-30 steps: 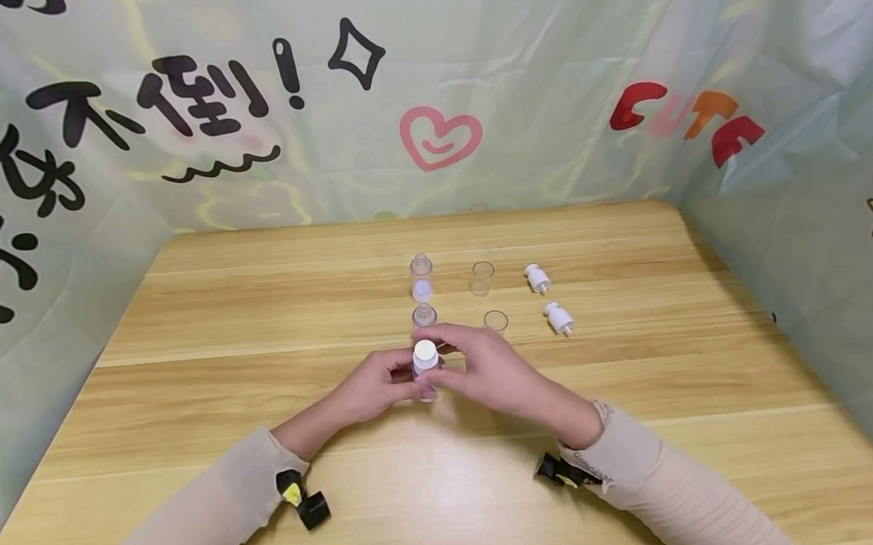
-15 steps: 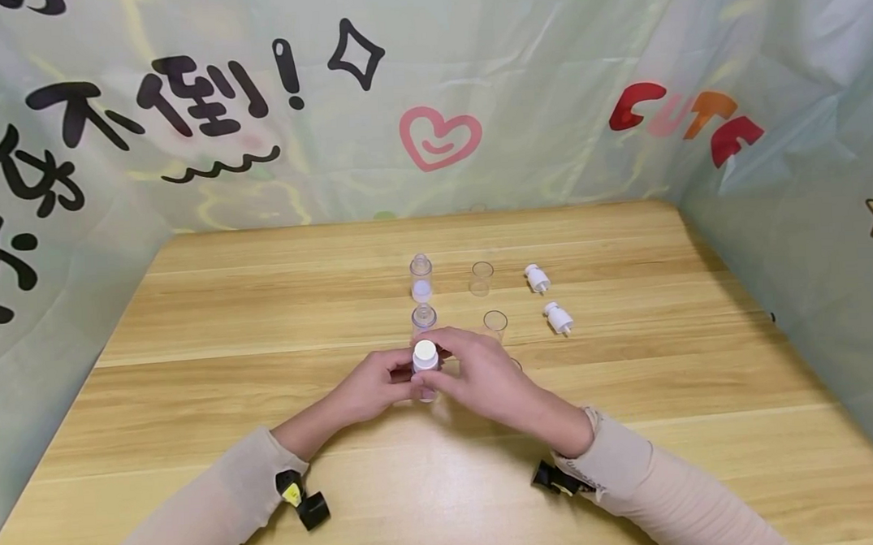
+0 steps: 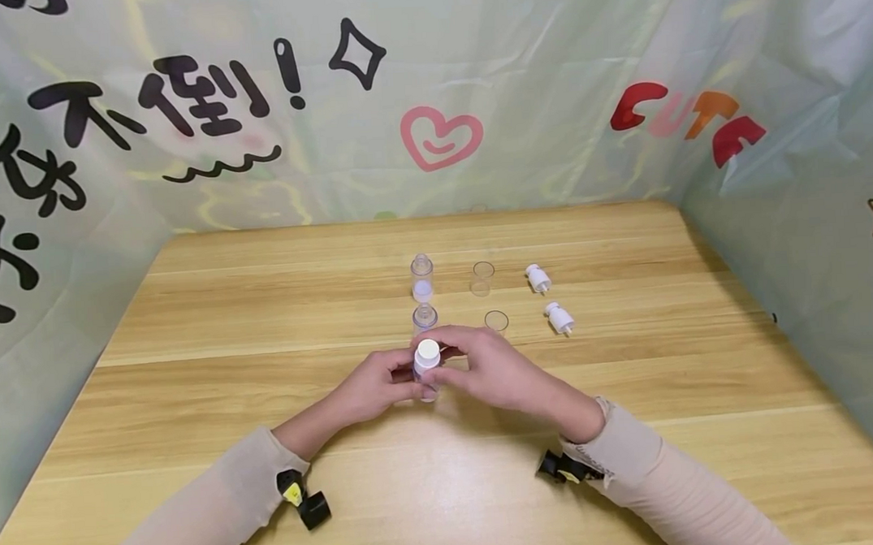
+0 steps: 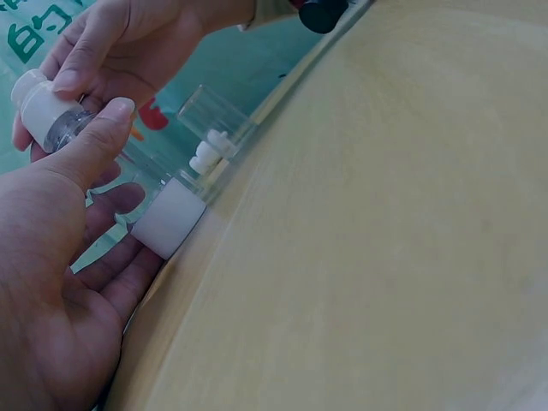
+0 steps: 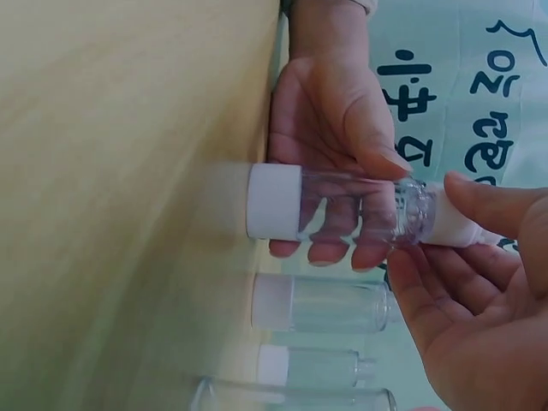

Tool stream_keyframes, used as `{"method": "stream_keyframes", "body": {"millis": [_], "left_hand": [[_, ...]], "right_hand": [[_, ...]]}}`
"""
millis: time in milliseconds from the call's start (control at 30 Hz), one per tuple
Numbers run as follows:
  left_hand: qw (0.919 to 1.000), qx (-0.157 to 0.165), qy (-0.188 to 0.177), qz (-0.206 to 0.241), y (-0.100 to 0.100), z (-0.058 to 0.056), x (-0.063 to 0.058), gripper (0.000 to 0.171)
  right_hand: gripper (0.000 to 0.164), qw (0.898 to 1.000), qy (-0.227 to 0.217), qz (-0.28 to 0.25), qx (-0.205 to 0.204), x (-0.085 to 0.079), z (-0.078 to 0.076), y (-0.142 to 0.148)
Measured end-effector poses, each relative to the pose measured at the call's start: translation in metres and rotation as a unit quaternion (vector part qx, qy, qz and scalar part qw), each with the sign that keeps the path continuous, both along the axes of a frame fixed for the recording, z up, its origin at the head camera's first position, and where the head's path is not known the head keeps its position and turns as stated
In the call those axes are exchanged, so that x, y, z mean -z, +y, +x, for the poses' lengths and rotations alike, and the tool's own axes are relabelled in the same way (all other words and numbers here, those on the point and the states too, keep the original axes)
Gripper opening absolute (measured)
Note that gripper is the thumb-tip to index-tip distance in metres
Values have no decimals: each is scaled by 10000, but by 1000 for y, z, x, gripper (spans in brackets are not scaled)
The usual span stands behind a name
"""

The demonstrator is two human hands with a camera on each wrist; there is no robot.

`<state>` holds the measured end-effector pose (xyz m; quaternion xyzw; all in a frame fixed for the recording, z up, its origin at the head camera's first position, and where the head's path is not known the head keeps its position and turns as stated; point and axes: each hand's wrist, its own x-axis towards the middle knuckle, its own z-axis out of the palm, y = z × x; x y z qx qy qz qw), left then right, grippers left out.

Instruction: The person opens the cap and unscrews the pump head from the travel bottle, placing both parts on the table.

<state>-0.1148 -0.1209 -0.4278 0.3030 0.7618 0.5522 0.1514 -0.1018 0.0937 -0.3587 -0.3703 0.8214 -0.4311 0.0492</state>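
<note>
A clear bottle with a white base point(image 5: 274, 202) stands upright on the table in front of me. My left hand point(image 3: 371, 384) grips its clear body point(image 5: 330, 205), the thumb on one side and the fingers behind. On the bottle's neck sits a white pump head point(image 3: 427, 352), which my right hand point(image 3: 488, 369) pinches between thumb and fingers. The right wrist view shows the pump head point(image 5: 452, 221) at the neck; whether its thread is fully seated I cannot tell. Just behind my hands, a second clear bottle point(image 3: 424, 315) is partly hidden by them.
Farther back stands another clear bottle point(image 3: 422, 275). To its right are a clear cover point(image 3: 482, 280) and a nearer clear cover point(image 3: 496, 322). Two loose white parts, a far pump head point(image 3: 538, 279) and a near pump head point(image 3: 560, 318), lie on the wooden table point(image 3: 688, 326).
My right hand and wrist shifted slightly left, then back right, still holding the pump head. A third cover's rim, briefly visible behind that hand, is hidden again in the head view. My left hand stays put.
</note>
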Motion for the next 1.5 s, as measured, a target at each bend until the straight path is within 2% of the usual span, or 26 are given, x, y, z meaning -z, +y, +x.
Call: {"method": "stream_keyframes", "body": {"millis": [300,600,733,967,1300,1500], "left_hand": [[10000,-12,-47,46,1,1,0,28],[10000,-53,-14,-74,1,1,-2,33],[9998,-86,25,-169,0,1,-2,35],[9998,-62,87,-160,0,1,-2,34],[9999,-20,91,-110,1,-1,0,34],[9996,-110,143,-219,0,0,0,32]], "right_hand": [[31,9991,-278,132,-279,-3,-2,4],[37,9992,-281,200,-206,-4,-2,4],[43,9997,26,258,-33,-5,1,2],[54,9952,594,515,583,-3,7,-2],[49,9900,882,454,1001,2,10,-6],[44,9889,948,374,1078,3,12,-10]]}}
